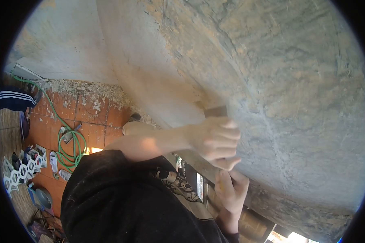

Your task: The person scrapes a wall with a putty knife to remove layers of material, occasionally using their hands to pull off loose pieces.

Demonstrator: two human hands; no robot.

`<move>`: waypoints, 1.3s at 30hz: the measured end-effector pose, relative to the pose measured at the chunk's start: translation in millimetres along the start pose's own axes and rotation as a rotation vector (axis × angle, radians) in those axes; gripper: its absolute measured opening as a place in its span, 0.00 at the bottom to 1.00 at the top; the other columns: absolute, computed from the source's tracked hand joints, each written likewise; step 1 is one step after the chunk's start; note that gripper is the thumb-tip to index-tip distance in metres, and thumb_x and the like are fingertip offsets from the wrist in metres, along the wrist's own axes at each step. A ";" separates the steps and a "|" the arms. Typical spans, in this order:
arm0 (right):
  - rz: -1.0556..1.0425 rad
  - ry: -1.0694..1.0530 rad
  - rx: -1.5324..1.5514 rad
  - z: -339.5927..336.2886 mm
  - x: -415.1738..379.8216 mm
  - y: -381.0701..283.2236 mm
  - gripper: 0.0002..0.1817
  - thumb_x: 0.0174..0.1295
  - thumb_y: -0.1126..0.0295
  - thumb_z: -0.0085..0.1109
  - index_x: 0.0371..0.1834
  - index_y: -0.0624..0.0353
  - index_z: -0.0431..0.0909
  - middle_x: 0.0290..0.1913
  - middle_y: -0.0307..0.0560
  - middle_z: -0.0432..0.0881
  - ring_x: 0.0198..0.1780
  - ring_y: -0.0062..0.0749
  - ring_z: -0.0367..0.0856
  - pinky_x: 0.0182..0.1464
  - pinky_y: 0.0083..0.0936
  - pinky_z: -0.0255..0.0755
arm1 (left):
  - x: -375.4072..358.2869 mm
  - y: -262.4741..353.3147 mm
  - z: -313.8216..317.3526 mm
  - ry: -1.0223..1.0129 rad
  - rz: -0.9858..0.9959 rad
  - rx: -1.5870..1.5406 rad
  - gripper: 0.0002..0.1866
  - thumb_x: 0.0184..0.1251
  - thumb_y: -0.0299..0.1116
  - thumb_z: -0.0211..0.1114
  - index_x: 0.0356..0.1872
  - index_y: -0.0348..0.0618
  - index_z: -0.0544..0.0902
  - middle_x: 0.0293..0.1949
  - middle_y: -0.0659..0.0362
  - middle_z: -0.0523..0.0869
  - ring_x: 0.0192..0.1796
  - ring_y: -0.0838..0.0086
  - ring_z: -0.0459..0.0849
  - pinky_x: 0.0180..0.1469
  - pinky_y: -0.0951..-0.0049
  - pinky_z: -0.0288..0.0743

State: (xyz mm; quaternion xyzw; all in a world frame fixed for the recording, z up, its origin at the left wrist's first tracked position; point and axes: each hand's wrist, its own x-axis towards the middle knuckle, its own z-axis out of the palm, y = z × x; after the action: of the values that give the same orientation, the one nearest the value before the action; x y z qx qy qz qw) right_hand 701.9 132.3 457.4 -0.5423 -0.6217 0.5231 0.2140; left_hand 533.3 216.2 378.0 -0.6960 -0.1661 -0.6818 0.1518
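Note:
My left hand [215,139] is closed in a fist against the grey wall [296,101], its forearm reaching across from the left. A flat, dark, blurred blade [215,111] of a scraper sticks out beyond its knuckles and lies against the wall. Just below, my right hand [232,190] is closed around a yellow handle [222,184], which seems to belong to the same scraper; the fists hide the part between. Around the blade the wall shows a brownish, scraped patch beside a paler, smoother stretch.
Flakes of debris [97,91] lie along the wall's foot on orange floor tiles [48,121]. To the left are a coiled green hose [71,148], white shoes [53,161] and a white rack [24,170]. A dark shirt [121,202] fills the lower middle.

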 end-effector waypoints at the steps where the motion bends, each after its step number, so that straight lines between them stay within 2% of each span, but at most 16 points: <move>1: 0.039 0.023 0.069 -7.1 -8.3 8.6 0.14 0.69 0.75 0.53 0.24 0.66 0.75 0.17 0.32 0.69 0.17 0.11 0.62 0.21 0.15 0.52 | -0.5 4.1 3.5 0.023 -0.002 -0.023 0.19 0.55 0.33 0.65 0.10 0.48 0.66 0.14 0.67 0.66 0.22 0.73 0.70 0.32 0.74 0.66; 4: -0.159 0.044 -0.121 6.7 16.4 2.3 0.16 0.71 0.72 0.51 0.23 0.67 0.74 0.16 0.34 0.69 0.17 0.11 0.62 0.19 0.16 0.49 | -10.3 -6.9 2.3 0.018 -0.055 0.039 0.19 0.55 0.33 0.65 0.10 0.47 0.67 0.14 0.67 0.67 0.22 0.73 0.70 0.32 0.74 0.66; 5: 0.095 -0.018 0.086 9.4 18.1 -6.2 0.15 0.70 0.72 0.51 0.23 0.67 0.74 0.16 0.34 0.70 0.17 0.11 0.62 0.19 0.16 0.49 | -4.7 -9.5 -8.8 0.038 -0.111 0.098 0.20 0.57 0.34 0.65 0.10 0.48 0.67 0.13 0.68 0.67 0.21 0.73 0.70 0.33 0.73 0.66; 8: 0.088 -0.026 0.058 8.0 13.1 -4.7 0.14 0.69 0.73 0.51 0.24 0.67 0.74 0.17 0.34 0.71 0.17 0.11 0.62 0.19 0.16 0.50 | -8.2 -7.5 -9.9 0.024 -0.079 0.067 0.20 0.57 0.34 0.65 0.10 0.49 0.66 0.13 0.68 0.67 0.21 0.73 0.69 0.34 0.74 0.66; 9: -0.028 -0.019 -0.068 1.4 9.8 -8.5 0.13 0.68 0.75 0.51 0.25 0.67 0.75 0.17 0.35 0.72 0.17 0.11 0.63 0.20 0.15 0.51 | -8.5 -4.2 -2.6 0.030 -0.063 0.005 0.20 0.57 0.34 0.65 0.10 0.47 0.67 0.13 0.67 0.67 0.21 0.73 0.69 0.33 0.75 0.66; 13: 0.092 0.058 0.168 -3.1 5.4 -12.5 0.11 0.68 0.75 0.52 0.27 0.69 0.76 0.18 0.36 0.73 0.17 0.12 0.64 0.20 0.14 0.51 | 1.4 -6.0 9.8 0.020 -0.002 0.028 0.21 0.59 0.36 0.65 0.10 0.48 0.67 0.13 0.66 0.67 0.22 0.72 0.70 0.33 0.74 0.67; 15: 0.099 -0.032 0.111 4.5 21.8 -3.5 0.12 0.69 0.74 0.52 0.27 0.69 0.76 0.18 0.36 0.73 0.17 0.12 0.64 0.20 0.14 0.51 | -8.9 -12.5 -8.7 0.034 -0.028 0.044 0.21 0.59 0.36 0.64 0.10 0.49 0.67 0.13 0.66 0.67 0.22 0.73 0.70 0.34 0.74 0.67; 16: -0.006 -0.016 0.027 15.8 21.7 -8.2 0.14 0.69 0.73 0.53 0.25 0.68 0.76 0.18 0.35 0.72 0.17 0.12 0.63 0.20 0.15 0.51 | -11.3 -16.1 -16.2 0.042 -0.035 0.069 0.21 0.59 0.36 0.64 0.10 0.49 0.66 0.13 0.67 0.66 0.22 0.74 0.70 0.35 0.74 0.67; 19: 0.122 0.029 0.047 9.6 8.6 -12.9 0.15 0.69 0.73 0.53 0.23 0.67 0.75 0.17 0.34 0.71 0.16 0.12 0.62 0.20 0.16 0.51 | -3.3 -8.0 -9.3 0.042 -0.056 0.043 0.21 0.58 0.35 0.64 0.09 0.51 0.66 0.13 0.68 0.65 0.21 0.76 0.69 0.34 0.75 0.66; 24: -0.006 0.055 -0.106 -0.9 16.7 -24.7 0.15 0.68 0.72 0.54 0.23 0.66 0.74 0.16 0.33 0.70 0.16 0.11 0.61 0.19 0.16 0.50 | 2.3 -14.2 -1.2 0.065 -0.046 0.089 0.21 0.58 0.35 0.64 0.10 0.50 0.66 0.14 0.68 0.65 0.22 0.76 0.69 0.32 0.74 0.65; 28: 0.053 -0.022 -0.069 8.4 23.3 -23.8 0.14 0.69 0.72 0.54 0.24 0.67 0.75 0.16 0.32 0.70 0.16 0.11 0.62 0.18 0.16 0.48 | -1.6 -20.3 -19.8 0.081 -0.102 0.115 0.22 0.60 0.38 0.65 0.10 0.50 0.65 0.15 0.67 0.64 0.22 0.76 0.69 0.31 0.75 0.63; 29: 0.174 -0.027 -0.062 1.5 19.7 -32.3 0.13 0.69 0.73 0.52 0.27 0.68 0.76 0.17 0.33 0.71 0.18 0.10 0.63 0.20 0.14 0.51 | -1.0 -9.8 -13.8 0.090 -0.120 0.113 0.22 0.60 0.38 0.65 0.10 0.50 0.65 0.15 0.67 0.64 0.22 0.76 0.69 0.31 0.75 0.63; 34: 0.039 0.087 0.007 3.2 15.8 -41.5 0.13 0.68 0.72 0.55 0.25 0.65 0.79 0.15 0.30 0.69 0.17 0.13 0.62 0.21 0.16 0.52 | 4.7 -15.3 2.1 0.127 -0.020 0.083 0.22 0.60 0.38 0.65 0.10 0.51 0.66 0.13 0.67 0.62 0.21 0.76 0.68 0.31 0.76 0.62; 36: -0.009 0.021 -0.333 12.9 37.9 -41.3 0.12 0.67 0.76 0.52 0.25 0.68 0.77 0.18 0.32 0.72 0.20 0.09 0.64 0.23 0.14 0.54 | -7.0 -25.2 -17.4 0.132 -0.058 0.100 0.22 0.61 0.38 0.65 0.10 0.52 0.65 0.12 0.68 0.61 0.19 0.77 0.66 0.32 0.77 0.62; 37: 0.164 0.017 -0.086 27.0 43.6 -43.3 0.13 0.66 0.75 0.53 0.22 0.66 0.77 0.17 0.32 0.71 0.20 0.10 0.64 0.21 0.15 0.52 | -11.9 -31.8 -31.1 0.110 -0.090 0.122 0.22 0.61 0.38 0.65 0.10 0.52 0.66 0.12 0.69 0.61 0.19 0.78 0.66 0.32 0.77 0.62; 39: 0.152 0.015 -0.155 26.3 36.4 -47.7 0.13 0.66 0.75 0.53 0.22 0.65 0.77 0.16 0.32 0.70 0.19 0.11 0.63 0.20 0.15 0.51 | -18.0 -32.8 -36.2 0.108 -0.141 0.130 0.21 0.60 0.36 0.65 0.10 0.52 0.67 0.12 0.70 0.64 0.19 0.78 0.67 0.32 0.78 0.61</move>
State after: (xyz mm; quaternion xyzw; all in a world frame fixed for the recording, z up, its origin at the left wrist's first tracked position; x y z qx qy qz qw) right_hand 646.8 160.5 479.1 -0.6069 -0.6158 0.4839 0.1356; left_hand 486.1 229.4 360.3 -0.6334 -0.2500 -0.7153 0.1570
